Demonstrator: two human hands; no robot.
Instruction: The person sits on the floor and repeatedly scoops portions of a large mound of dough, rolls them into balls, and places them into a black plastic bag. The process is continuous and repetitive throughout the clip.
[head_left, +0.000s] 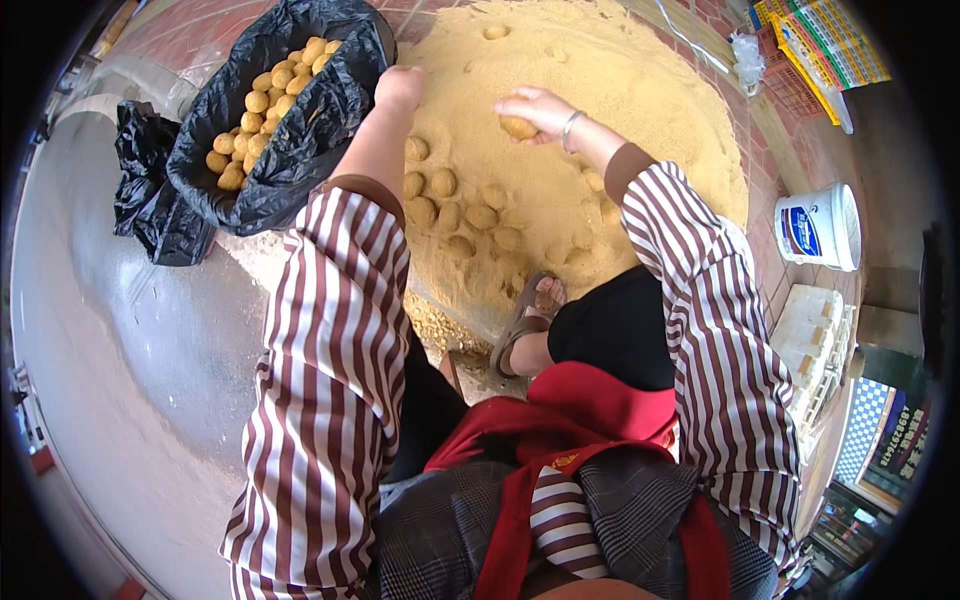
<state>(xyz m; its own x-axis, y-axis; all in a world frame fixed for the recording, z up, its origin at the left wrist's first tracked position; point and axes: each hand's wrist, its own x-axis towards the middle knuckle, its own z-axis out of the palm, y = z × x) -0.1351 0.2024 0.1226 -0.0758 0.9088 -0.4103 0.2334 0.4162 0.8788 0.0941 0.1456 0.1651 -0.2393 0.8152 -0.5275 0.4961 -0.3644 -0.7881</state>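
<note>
In my right hand (541, 112), above a spread of fine yellow husk-like powder (637, 82), is a coated egg (517, 127). A bracelet circles that wrist. My left hand (401, 86) is beside the right rim of a container lined with a black plastic bag (330, 142). Its fingers are hidden, so I cannot tell whether it grips anything. Inside the bag lies a heap of yellow-brown coated eggs (266, 112). Between my arms, several similar eggs (444, 182) rest in the powder, some partly sunk in it.
My sandalled foot (536, 315) stands at the powder's near edge. To the right are a white lidded bucket (817, 227), pale stacked trays (810, 337) and a red plastic crate (791, 79) by colourful packaging (832, 41). Smooth grey floor (150, 322) extends on the left.
</note>
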